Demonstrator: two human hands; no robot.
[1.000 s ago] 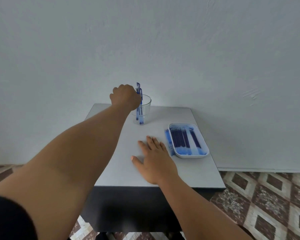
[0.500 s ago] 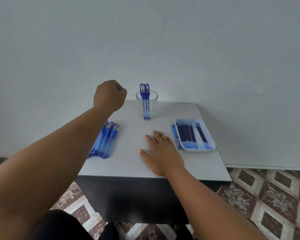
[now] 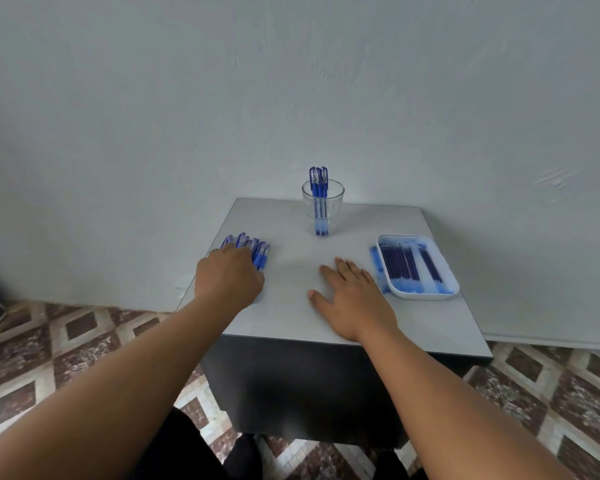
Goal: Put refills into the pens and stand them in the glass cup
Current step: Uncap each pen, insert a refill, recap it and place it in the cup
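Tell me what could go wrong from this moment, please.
1. The left hand lies over the pile of pens near the table's left edge; a careless grab could roll some off.
2. The cup is tall and narrow with pens standing in it; a bump while adding another might tip it.
3. A few refills lie outside the tray, close to the right hand, which could sweep them away.
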